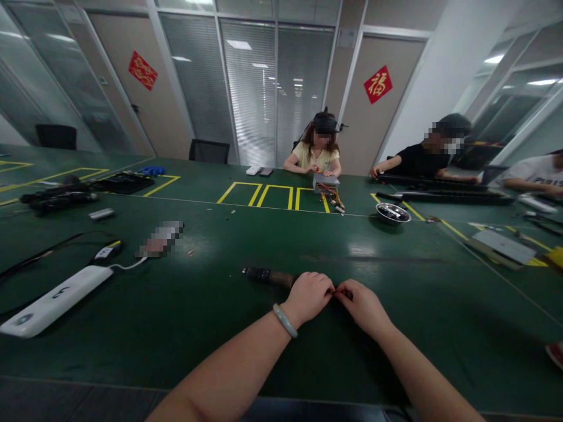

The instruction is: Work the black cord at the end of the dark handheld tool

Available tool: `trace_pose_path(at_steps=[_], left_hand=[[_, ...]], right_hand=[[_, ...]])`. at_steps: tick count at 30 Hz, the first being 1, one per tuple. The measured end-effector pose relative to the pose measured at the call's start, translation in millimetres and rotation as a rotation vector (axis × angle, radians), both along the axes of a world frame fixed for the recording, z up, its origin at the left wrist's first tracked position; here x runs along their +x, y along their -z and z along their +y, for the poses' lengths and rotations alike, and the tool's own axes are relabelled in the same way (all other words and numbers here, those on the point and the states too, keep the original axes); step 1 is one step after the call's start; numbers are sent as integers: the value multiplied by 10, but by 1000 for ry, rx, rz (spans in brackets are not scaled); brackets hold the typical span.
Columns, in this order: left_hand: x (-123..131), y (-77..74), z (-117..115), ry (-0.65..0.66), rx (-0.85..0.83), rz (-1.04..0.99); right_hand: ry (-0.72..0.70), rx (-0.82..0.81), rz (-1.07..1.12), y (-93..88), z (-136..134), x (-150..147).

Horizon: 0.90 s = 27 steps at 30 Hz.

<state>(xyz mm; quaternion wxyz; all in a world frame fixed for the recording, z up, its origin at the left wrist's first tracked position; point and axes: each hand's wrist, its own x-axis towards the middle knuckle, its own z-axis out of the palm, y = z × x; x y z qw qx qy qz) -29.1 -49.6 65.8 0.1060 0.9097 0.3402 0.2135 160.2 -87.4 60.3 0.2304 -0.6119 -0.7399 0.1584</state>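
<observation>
A dark cylindrical tool [277, 278] lies on the green table, with a black ribbed section, a small metal tip at its left end and a brownish body. Its right end disappears behind my left hand [310, 293], which wears a pale bangle at the wrist. The fingers of that hand are closed in a pinch. Close on its right, my right hand [363, 306] is pinched too, the fingertips of both almost meeting. Something small and dark shows between them, too small to make out. Whether my left hand also grips the tool is hidden.
A white power strip [57, 300] with a cable and a phone [162, 239] lie at left. Beyond my hands stand a metal bowl [393, 213] and a grey box with coloured wires [326, 183]. Several people sit across the green table [211, 328].
</observation>
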Motion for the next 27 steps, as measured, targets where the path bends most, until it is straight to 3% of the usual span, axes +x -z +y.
trace_pose_path(at_steps=[5,11,20,24,27], left_hand=[[-5,-6,-7,-5,15,24],[-6,-14,-24,-8,-14,18],[-22,-180,-96,31,93,-57],[-54,-220,-91,55,96,-107],[-80,-243,-86,79,82,-140]], right_hand=[[92,49,-34,4,-21,-110],[77,3,-84,61,9,-173],[71,46,-99,109,174,-159],[175,71,-224,32,394,197],[344,41,-306,-9,462,835]])
